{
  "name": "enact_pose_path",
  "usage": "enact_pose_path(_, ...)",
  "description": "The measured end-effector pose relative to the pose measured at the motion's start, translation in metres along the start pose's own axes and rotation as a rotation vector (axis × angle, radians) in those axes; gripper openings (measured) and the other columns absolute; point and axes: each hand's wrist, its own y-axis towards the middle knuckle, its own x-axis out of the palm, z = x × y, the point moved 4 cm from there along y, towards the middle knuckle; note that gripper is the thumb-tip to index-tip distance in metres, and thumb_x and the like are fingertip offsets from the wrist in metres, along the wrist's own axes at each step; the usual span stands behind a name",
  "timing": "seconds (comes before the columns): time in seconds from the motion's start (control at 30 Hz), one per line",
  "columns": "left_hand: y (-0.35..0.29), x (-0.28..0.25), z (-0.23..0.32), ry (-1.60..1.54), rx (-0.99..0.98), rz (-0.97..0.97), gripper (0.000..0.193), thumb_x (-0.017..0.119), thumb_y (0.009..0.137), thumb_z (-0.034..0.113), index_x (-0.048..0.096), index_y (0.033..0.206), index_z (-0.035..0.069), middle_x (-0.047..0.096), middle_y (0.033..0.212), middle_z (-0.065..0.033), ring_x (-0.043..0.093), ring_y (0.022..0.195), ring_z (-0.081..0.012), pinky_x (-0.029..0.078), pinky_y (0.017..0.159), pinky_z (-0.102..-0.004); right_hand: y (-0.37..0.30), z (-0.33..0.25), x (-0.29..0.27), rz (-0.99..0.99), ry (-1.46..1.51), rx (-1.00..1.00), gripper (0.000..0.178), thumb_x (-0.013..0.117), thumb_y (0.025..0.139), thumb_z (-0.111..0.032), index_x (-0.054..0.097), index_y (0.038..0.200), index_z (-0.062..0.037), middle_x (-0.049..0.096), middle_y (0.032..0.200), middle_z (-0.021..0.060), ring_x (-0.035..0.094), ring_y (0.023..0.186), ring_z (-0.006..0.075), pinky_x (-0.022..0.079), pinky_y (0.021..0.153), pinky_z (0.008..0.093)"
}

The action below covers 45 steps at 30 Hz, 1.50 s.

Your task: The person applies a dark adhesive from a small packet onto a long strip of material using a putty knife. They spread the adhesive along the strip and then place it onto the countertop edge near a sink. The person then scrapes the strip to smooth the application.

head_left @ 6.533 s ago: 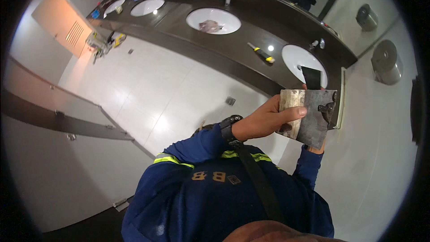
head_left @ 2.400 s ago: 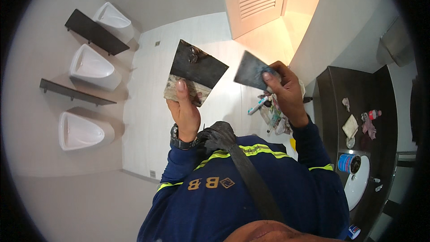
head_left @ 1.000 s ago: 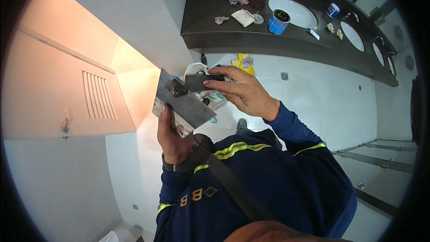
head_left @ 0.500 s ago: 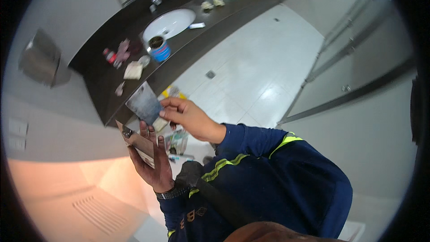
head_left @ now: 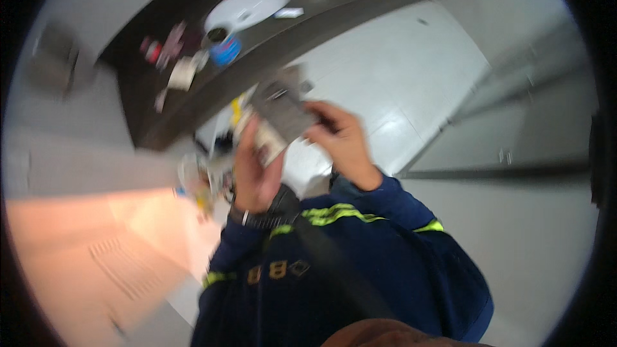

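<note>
My left hand (head_left: pixel 258 173) is closed around a thin flat plate (head_left: pixel 283 112), grey-brown, with a dark smear on its top. A pale strip (head_left: pixel 267 141) shows along the plate's near edge, by my left fingers. My right hand (head_left: pixel 344 141) pinches at the right side, fingertips against the edge of a grey flat scraper plate. The two plates overlap in front of me, and motion blur hides where one ends and the other begins. Both are held in the air, before the counter's front edge.
A dark counter (head_left: pixel 151 119) with white oval basins (head_left: pixel 247 8) curves across the far side. On it stand an open blue tin (head_left: pixel 225 50), a red-and-clear bottle (head_left: pixel 151 50), a pink cloth (head_left: pixel 172 44) and a cream pad (head_left: pixel 182 74). White floor tiles (head_left: pixel 398 77) lie beyond; grey partitions (head_left: pixel 514 115) stand right.
Both hands have moved right and up in view, and the two plates have come together from being apart. The view has shifted, so the counter sits higher.
</note>
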Motion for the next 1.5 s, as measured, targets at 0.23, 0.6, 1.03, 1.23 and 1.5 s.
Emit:
enact_pose_path(0.23,0.019,0.036,-0.045,-1.170,-1.069,0.630,0.043,0.071,0.097,0.025,0.060,0.136,0.012,0.061,0.136,-0.0057,0.059,0.122,-0.0223,0.044,0.111,-0.0499,0.021,0.092,-0.149,0.007,-0.327,0.284,0.032,0.062,0.103,-0.017,0.067,0.130,-0.0003,0.071,0.098,0.0059,0.064,0.085,0.0124,0.051,0.075,0.0261)
enact_pose_path(0.6,-0.208,-0.226,-0.002,-0.388,-0.523,1.544,0.037,0.055,0.107,0.025,0.056,0.138,0.004,0.060,0.140,-0.0130,0.057,0.128,-0.0286,0.041,0.115,-0.0583,0.031,0.309,-0.155,-1.091,-1.129,0.319,0.042,0.074,0.089,-0.031,0.069,0.123,-0.0079,0.074,0.105,0.0177,0.072,0.093,0.0325,0.057,0.085,0.0438)
enact_pose_path(1.03,-0.383,-0.320,0.026,-0.355,-0.574,1.827,0.036,0.053,0.108,0.030,0.059,0.138,0.010,0.063,0.138,-0.0064,0.061,0.122,-0.0224,0.045,0.107,-0.0496,0.002,0.368,0.189,-1.440,-0.930,0.111,0.039,0.071,0.092,-0.031,0.070,0.122,-0.0072,0.071,0.109,0.0184,0.071,0.095,0.0321,0.055,0.088,0.0430)
enact_pose_path(1.23,-0.441,-0.321,0.006,-0.333,-0.718,1.849,0.040,0.052,0.108,0.032,0.055,0.143,0.014,0.061,0.140,-0.0045,0.059,0.125,-0.0234,0.041,0.107,-0.0508,-0.005,0.436,0.352,-1.520,-0.684,0.137,0.038,0.068,0.094,-0.031,0.071,0.121,-0.0045,0.072,0.105,0.0200,0.070,0.097,0.0357,0.055,0.088,0.0434)
enact_pose_path(1.5,-0.443,-0.316,-0.121,-0.484,-0.827,1.951,0.041,0.057,0.106,0.035,0.056,0.142,0.015,0.063,0.138,-0.0064,0.061,0.121,-0.0299,0.044,0.102,-0.0495,0.026,0.668,0.557,-1.109,-0.630,0.320,0.045,0.065,0.096,-0.024,0.063,0.133,0.0020,0.072,0.123,0.0211,0.070,0.112,0.0323,0.053,0.095,0.0381)
